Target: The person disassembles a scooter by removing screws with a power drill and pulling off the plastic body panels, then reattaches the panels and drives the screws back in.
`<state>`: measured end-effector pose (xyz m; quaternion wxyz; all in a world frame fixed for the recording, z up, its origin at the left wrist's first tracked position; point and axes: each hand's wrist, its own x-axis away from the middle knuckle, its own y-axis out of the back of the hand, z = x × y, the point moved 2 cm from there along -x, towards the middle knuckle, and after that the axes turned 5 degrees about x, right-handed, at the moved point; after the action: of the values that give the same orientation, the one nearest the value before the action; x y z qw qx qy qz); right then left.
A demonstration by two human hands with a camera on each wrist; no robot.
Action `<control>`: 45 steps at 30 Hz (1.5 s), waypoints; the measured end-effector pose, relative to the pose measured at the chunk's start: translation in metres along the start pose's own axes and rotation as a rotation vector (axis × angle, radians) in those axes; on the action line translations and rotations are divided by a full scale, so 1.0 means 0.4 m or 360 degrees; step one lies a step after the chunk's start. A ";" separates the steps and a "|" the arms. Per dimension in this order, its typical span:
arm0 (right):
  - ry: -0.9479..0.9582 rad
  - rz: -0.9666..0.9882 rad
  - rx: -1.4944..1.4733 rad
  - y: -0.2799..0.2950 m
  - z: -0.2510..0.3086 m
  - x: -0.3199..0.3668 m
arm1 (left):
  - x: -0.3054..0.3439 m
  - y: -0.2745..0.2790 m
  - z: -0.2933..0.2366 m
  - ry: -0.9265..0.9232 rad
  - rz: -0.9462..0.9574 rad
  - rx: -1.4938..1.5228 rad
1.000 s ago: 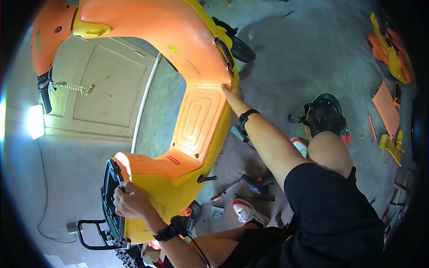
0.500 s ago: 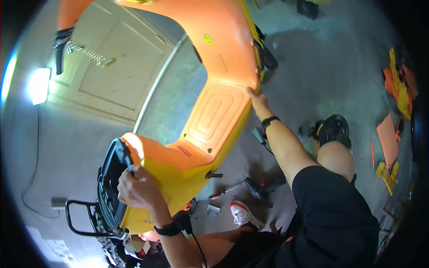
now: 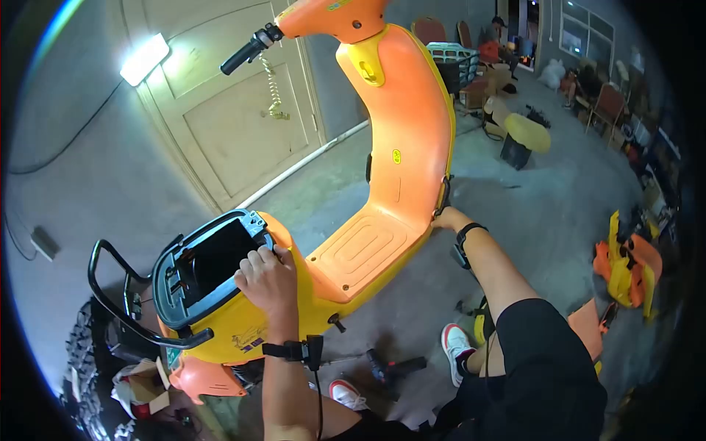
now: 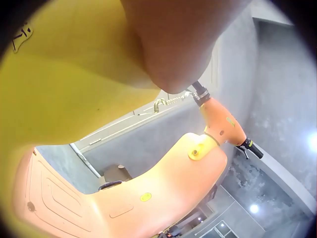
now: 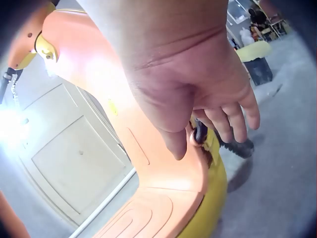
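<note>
Scooter [image 3: 382, 242] stands upright on the concrete floor [image 3: 529, 198] by the door [image 3: 243, 125], with its seat off and its seat bay [image 3: 213, 257] open. Your left grip [image 3: 266, 278] curls over the bay's rim, and your right grip [image 3: 446, 217] clasps the orange footboard edge. Loose panels [image 3: 625, 268] lie at the floor's right edge, so I judge the bodywork only partly fitted.

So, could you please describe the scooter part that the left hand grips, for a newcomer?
Find the orange and yellow scooter by the door. At its rear, behind the footboard, the left hand grips the seat bay. It alone is a dark open hollow with a grey-blue rim.
</note>
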<state>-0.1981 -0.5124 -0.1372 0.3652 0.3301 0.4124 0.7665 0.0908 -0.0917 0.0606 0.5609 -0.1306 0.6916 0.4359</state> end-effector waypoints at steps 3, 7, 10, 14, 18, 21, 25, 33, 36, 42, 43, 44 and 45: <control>-0.0058 0.0244 0.0192 -0.053 -0.170 -0.090 | 0.003 0.010 0.000 -0.0035 0.0059 -0.0004; -0.0187 -0.0142 -0.0591 -0.161 -0.163 -0.008 | 0.005 -0.006 -0.001 -0.0110 0.0045 -0.0044; 0.0190 -0.0646 -0.0865 -0.238 -0.111 -0.030 | -0.002 0.009 -0.011 -0.0065 0.0169 -0.0123; 0.0121 -0.1084 -0.0908 -0.310 -0.044 -0.084 | 0.005 -0.005 -0.007 -0.0158 0.0043 -0.0143; -0.0244 -0.1214 -0.1100 -0.317 0.015 -0.054 | 0.003 -0.004 -0.020 -0.0167 0.0082 -0.0227; -0.0266 -0.1205 -0.1182 -0.308 0.033 -0.033 | 0.008 -0.010 -0.024 -0.0093 0.0113 -0.0311; -0.0408 -0.1199 -0.0944 -0.307 0.039 -0.036 | 0.011 -0.014 -0.025 -0.0021 0.0156 -0.0361; 0.0030 -0.1395 -0.1492 -0.208 0.004 -0.060 | 0.011 -0.008 -0.015 -0.0058 0.0218 -0.0337; 0.0170 -0.1030 -0.1708 -0.210 -0.025 -0.086 | 0.009 -0.007 -0.021 -0.0114 0.0144 -0.0346; -0.0057 -0.0936 -0.1262 -0.204 -0.018 -0.064 | 0.014 -0.012 -0.010 0.0000 0.0268 -0.0414; -0.0059 -0.0917 -0.1260 -0.221 -0.028 -0.082 | 0.011 -0.006 -0.018 -0.0010 0.0255 -0.0386; -0.0020 -0.1047 -0.1157 -0.239 -0.041 -0.107 | 0.009 -0.006 -0.023 -0.0021 0.0243 -0.0356; 0.0018 -0.1177 -0.1053 -0.262 -0.052 -0.122 | 0.009 -0.009 -0.023 -0.0021 0.0256 -0.0365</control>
<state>-0.1595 -0.5199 -0.2479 0.6956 0.0240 0.2386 0.6772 0.0860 -0.0996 0.0554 0.5101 -0.1351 0.6418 0.5565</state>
